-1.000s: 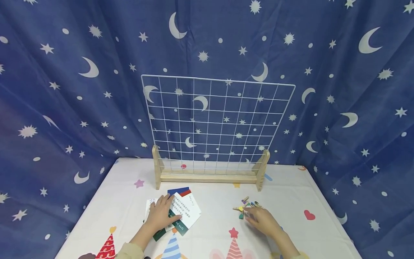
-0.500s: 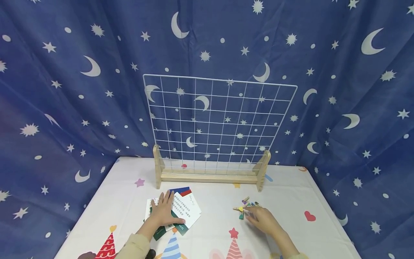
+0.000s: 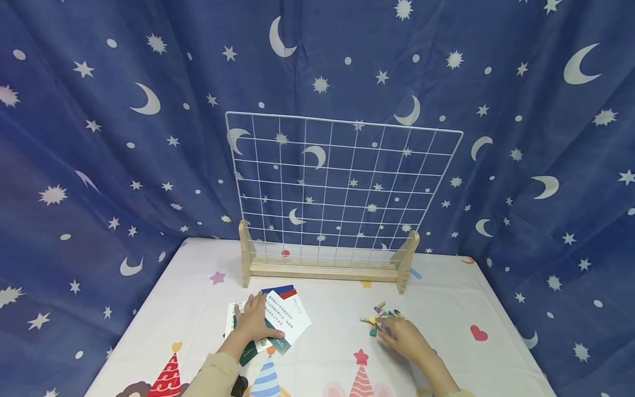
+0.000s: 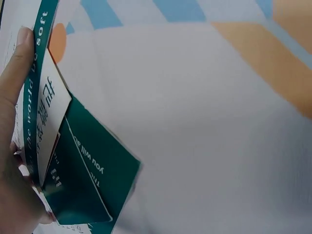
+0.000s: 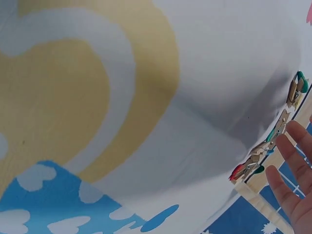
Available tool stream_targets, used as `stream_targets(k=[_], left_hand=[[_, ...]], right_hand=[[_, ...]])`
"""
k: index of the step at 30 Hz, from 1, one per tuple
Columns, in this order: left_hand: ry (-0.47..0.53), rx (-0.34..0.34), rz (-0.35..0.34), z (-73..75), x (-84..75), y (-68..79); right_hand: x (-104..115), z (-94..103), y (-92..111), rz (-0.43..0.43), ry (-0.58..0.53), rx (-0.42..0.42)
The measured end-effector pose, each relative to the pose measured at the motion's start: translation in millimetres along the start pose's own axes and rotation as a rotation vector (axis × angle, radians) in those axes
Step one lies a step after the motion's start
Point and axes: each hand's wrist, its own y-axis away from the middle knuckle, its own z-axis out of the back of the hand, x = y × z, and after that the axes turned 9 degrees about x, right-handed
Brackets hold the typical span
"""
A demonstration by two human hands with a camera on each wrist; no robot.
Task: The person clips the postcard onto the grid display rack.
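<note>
My left hand [image 3: 250, 325] rests with spread fingers on a fanned pile of printed cards [image 3: 290, 322], white, dark green, blue and red. In the left wrist view, the thumb [image 4: 22, 58] lies along a green-edged card with white lettering, and dark green cards [image 4: 97, 161] fan out beside it. My right hand [image 3: 404, 339] is low over a small heap of wooden clothespins [image 3: 379, 313] with coloured decorations. The right wrist view shows its fingers [image 5: 292, 158] extended and slightly bent beside the clothespins [image 5: 253, 161]. Whether they touch any is unclear. The palm is mostly out of sight.
Behind both hands stands a white wire grid panel [image 3: 329, 170] in a wooden stand [image 3: 322, 272]. A white patterned cloth [image 3: 337, 353] covers the table. A blue curtain with moons and stars [image 3: 149, 182] encloses the back and sides. Something dark [image 3: 240, 385] sits near the left sleeve.
My left hand has spread its fingers wider, and its thumb reaches further right over the cards. The right hand has barely moved. The whole head view has drifted slightly.
</note>
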Motion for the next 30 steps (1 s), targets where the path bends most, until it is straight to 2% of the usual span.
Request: stream_targets(k=[8, 13, 18, 24, 30], left_hand=[[0.075, 0.002, 0.015, -3.8, -4.0, -3.6], [0.107, 0.006, 0.009, -1.9, -3.6, -1.0], [0.105, -0.014, 0.025, 2.7, -1.5, 1.8], [0.204, -0.076, 0.002, 5.5, 0.5, 1.7], [0.266, -0.097, -0.001, 3.5, 0.9, 1.0]], right_hand=[[-1, 2.0, -1, 0.007, 0.013, 0.002], [0, 1.7, -8, 0.014, 0.013, -0.013], [5, 0.1, -21, 0.041, 0.000, -0.013], [8, 2.3, -30, 0.054, 0.043, -0.022], [9, 4.3, -34, -0.003, 0.038, -0.005]])
